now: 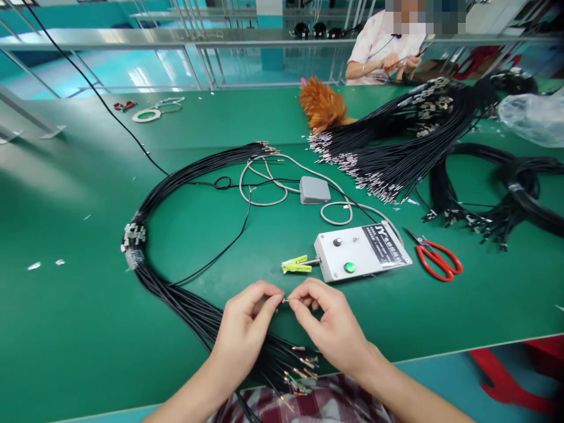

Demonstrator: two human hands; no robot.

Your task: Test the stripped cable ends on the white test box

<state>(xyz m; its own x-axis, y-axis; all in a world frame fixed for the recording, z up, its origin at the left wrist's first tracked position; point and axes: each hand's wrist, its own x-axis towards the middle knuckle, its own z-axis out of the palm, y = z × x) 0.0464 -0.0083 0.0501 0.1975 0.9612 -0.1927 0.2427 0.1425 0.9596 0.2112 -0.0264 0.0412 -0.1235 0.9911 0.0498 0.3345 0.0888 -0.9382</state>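
My left hand (252, 314) is closed in a pinch on the end of a thin wire (285, 301). The fingertips of my right hand (324, 314) pinch the wire's tip, close beside the left fingertips. Under my left hand runs a curved bundle of black cables (185, 299); its near end fans out into stripped ends with coloured and copper wires (302, 373). Just beyond my hands is a white control box (361, 252) with a lit green button. A yellow-green clip (297, 264) sits on the shaft at its left side.
Red-handled scissors (438, 258) lie right of the box, and a grey pedal (314, 190) with a looped cord lies behind it. A large pile of black cables (388, 147) and an orange duster (324, 104) occupy the back right. Across the table sits another person (383, 44).
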